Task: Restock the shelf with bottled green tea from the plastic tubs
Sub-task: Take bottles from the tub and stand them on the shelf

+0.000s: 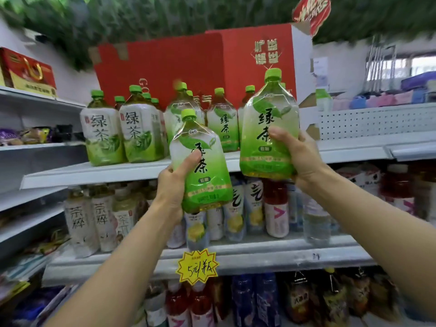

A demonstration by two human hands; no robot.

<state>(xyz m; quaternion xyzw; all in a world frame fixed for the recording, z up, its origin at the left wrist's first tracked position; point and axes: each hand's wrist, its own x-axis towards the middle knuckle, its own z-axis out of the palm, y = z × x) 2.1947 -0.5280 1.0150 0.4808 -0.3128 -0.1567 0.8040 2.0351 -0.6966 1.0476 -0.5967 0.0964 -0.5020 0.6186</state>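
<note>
Green-capped bottles (200,161) wear white-to-green leaf labels before red boxes (165,64); the price tag (197,265) is yellow.

Shelf (132,172) front strip bare; bottles (121,131) crowd behind.

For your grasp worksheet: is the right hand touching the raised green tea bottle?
Touching. Head view shows right hand wrapped around the green tea bottle, thumb pressed on its label.

White top shelf (132,172) carries green tea bottles (101,135) and red boxes (165,64).
</note>
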